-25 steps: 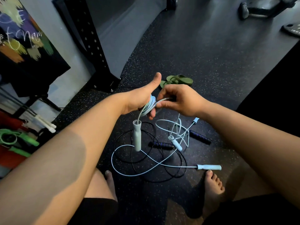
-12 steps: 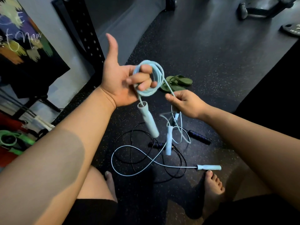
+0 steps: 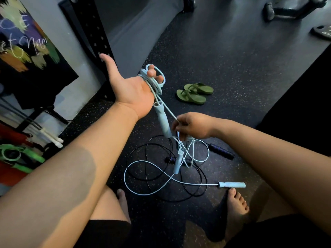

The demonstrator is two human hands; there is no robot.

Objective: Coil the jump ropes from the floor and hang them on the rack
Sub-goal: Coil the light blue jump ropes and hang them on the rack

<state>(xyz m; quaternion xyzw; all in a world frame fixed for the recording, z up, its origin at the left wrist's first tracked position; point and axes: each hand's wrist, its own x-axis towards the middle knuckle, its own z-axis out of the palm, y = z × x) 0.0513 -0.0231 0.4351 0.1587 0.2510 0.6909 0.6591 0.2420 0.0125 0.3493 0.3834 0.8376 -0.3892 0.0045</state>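
Fingers of the left hand are curling through coils of the pale blue jump rope, whose handle is dangling under the palm; the right hand is pinching its taut strand. A black rope is lying tangled on the floor.

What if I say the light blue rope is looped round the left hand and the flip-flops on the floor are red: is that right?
Not quite. The flip-flops on the floor are green, not red; the head view shows it. The light blue rope is indeed looped round the left hand.
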